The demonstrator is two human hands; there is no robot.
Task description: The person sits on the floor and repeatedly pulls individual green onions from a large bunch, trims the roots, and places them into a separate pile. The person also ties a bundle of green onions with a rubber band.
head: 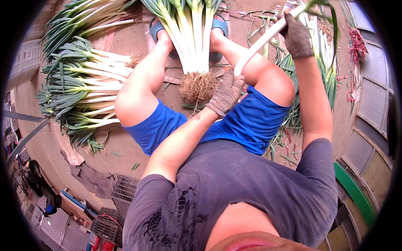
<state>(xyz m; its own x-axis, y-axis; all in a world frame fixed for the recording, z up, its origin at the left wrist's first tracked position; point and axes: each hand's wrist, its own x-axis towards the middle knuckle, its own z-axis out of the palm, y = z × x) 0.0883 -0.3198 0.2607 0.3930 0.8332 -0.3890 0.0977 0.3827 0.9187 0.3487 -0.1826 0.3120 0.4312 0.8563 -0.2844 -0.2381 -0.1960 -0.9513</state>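
Note:
My right hand (295, 36), in a dark glove, grips a long green onion (262, 42) high on its white stalk, near the green leaves. The onion slants down to my left hand (226, 92), in a striped knit glove, whose fingers close about its lower end; a small orange thing shows at the fingertips. Left of that hand, between my legs, lies a bunch of long green onions (193, 40), its brown roots towards me and its leaves running out of view at the top.
Piles of green onions (91, 78) lie left of my legs. More green onions (323, 59) and loose leaves lie to the right, with red twine (358, 47) beyond. Leaf scraps (95, 145) are on the floor. Black plastic crates (124, 188) stand at the lower left, and framed panels (372, 88) at the right.

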